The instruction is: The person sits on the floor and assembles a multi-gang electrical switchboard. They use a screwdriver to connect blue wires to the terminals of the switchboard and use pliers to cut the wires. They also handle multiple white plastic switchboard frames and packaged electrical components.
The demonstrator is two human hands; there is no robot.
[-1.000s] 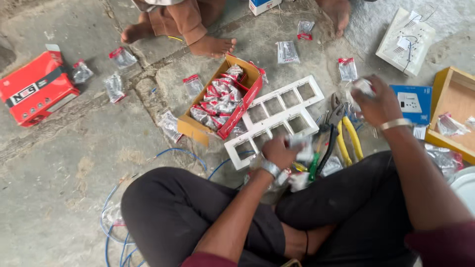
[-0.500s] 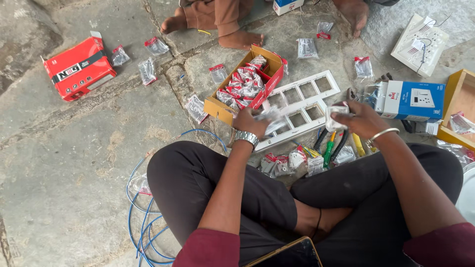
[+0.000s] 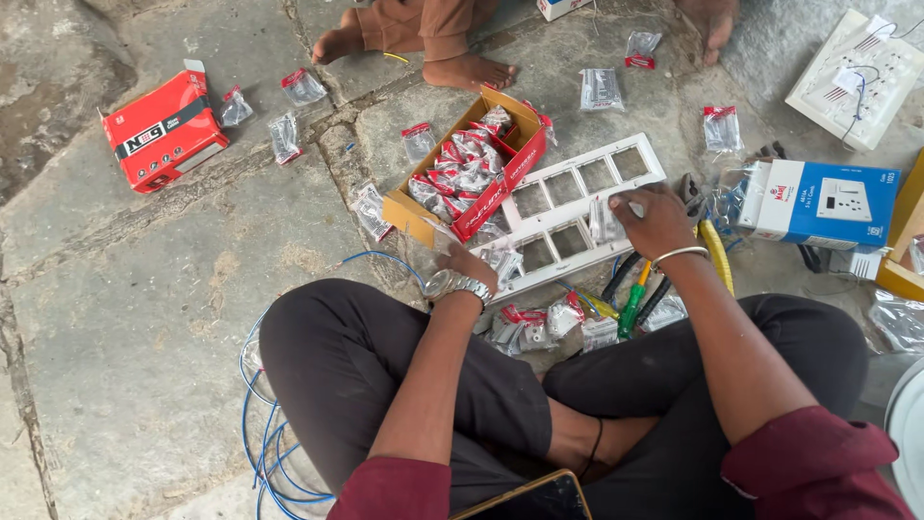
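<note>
Right hand pinches a small clear packet over the white frame; left hand steadies the frame's edge, grip unclear. Frame looks light and stiff; hold by rim.

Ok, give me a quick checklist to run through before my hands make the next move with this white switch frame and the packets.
1. Right hand on a clear packet over the white frame: ok.
2. Left hand at the frame's near-left corner, touching small packets: ok; exact grip cannot tell.
3. Frame lying flat on the stone floor: ok.
4. Frame openings free: not ok, packets lie over some.
5. Open cardboard box of packets beside the frame, within reach: ok.
6. Screwdrivers near the knees: ok.
</note>
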